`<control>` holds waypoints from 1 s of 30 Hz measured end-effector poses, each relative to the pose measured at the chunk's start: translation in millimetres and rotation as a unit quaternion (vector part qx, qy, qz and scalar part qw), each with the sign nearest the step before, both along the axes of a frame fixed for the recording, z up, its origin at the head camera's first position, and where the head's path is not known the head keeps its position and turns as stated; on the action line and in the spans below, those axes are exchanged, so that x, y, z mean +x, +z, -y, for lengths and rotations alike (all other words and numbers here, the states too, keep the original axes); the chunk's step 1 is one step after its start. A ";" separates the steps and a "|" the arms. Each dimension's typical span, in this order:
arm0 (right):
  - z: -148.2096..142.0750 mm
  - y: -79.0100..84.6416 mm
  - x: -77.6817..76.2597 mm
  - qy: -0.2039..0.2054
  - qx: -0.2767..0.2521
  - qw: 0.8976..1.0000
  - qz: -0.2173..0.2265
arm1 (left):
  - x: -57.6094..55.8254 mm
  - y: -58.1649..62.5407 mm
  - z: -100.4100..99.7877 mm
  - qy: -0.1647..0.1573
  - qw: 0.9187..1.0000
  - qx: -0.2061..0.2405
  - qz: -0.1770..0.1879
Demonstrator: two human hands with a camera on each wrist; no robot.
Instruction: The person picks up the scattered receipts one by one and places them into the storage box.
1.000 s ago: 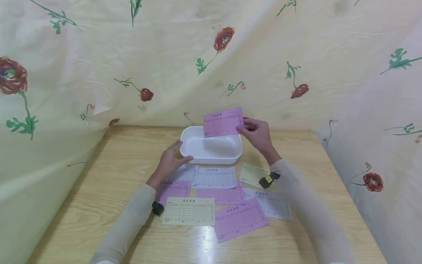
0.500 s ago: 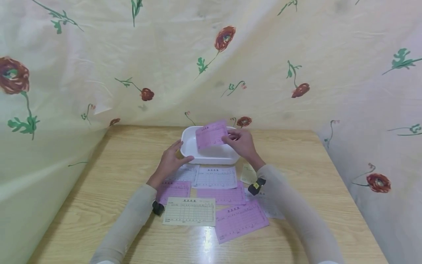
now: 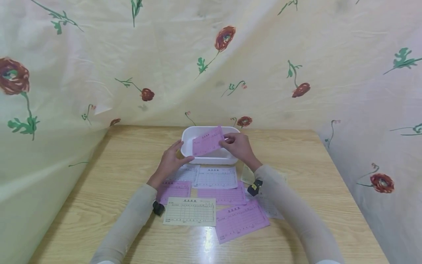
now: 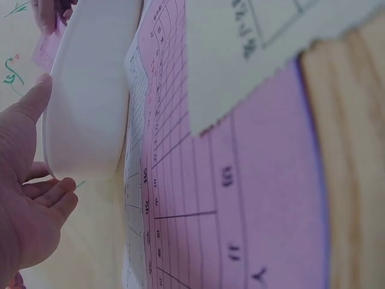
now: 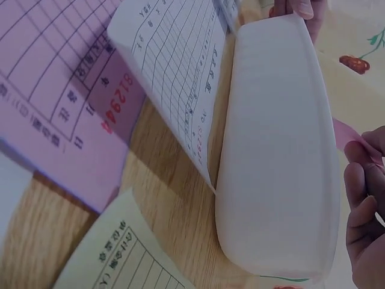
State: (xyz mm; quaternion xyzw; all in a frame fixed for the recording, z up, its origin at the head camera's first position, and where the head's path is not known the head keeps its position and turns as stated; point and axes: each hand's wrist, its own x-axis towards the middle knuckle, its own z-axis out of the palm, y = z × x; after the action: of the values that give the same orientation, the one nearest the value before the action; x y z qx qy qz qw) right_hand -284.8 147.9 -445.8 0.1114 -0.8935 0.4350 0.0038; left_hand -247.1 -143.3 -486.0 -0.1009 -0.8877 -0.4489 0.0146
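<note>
A pale wood-grained table (image 3: 99,190) filled the lower half of the head view, its far edge meeting a cream cloth (image 3: 165,55) printed with red flowers and green stems; the cloth hung in soft folds behind and down both sides, and a bright glare lay on the wood near the person. The tray (image 3: 214,161), white and rounded, stood near the far edge. The left hand (image 3: 169,161) was spread round its left front corner, gripping it with the thumb at the front rim and the fingers at the end. The right hand (image 3: 239,145) pinched the held slip (image 3: 207,142), a pink one, by its right edge; it tilted over the tray, but whether it touched the tray's floor could not be told. Nearer lay a front cream slip (image 3: 189,212), a front pink slip (image 3: 242,222) and a middle white slip (image 3: 215,178), which partly covered a middle pink slip (image 3: 221,197). The right sleeve (image 3: 290,205) hid much of a right cream slip (image 3: 248,175) and a right white slip (image 3: 270,207). The left wrist view cut off the right hand at the top, and its print was blurred.
</note>
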 end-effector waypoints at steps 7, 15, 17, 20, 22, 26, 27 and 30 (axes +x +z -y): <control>-4.5 -5.2 -4.2 0.011 0.037 0.999 -0.008 | -1.6 -1.7 -0.5 0.000 1.000 -0.002 -0.002; -13.4 -6.5 -6.6 0.033 0.073 0.997 -0.018 | -2.2 -1.0 -0.8 -0.002 1.000 -0.003 -0.008; -17.1 -5.8 -7.3 0.039 0.071 0.996 -0.023 | -2.9 -0.8 -1.5 -0.002 1.000 -0.004 -0.008; -23.3 -4.0 -7.7 0.049 0.060 0.996 -0.035 | -4.4 -1.3 -2.3 -0.003 1.000 -0.005 -0.009; -27.8 -1.1 -6.6 0.059 0.050 0.996 -0.044 | -5.0 -1.5 -2.7 -0.003 1.000 -0.005 -0.011; -37.3 9.5 -0.6 0.070 0.049 0.994 -0.067 | -4.9 -0.9 -3.2 -0.002 1.000 -0.001 -0.013; -40.0 13.2 1.8 0.071 0.050 0.994 -0.072 | -4.8 -0.9 -3.3 -0.002 1.000 -0.001 -0.013; -50.0 24.2 8.5 0.069 0.051 0.993 -0.085 | -4.7 -0.6 -4.0 -0.001 1.000 -0.001 -0.010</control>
State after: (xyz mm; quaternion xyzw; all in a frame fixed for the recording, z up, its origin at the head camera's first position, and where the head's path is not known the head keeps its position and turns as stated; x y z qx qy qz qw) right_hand -276.3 197.9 -421.7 0.2096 -0.9012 0.3768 0.0444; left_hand -251.9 -139.3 -486.6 -0.1067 -0.8879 -0.4469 0.0230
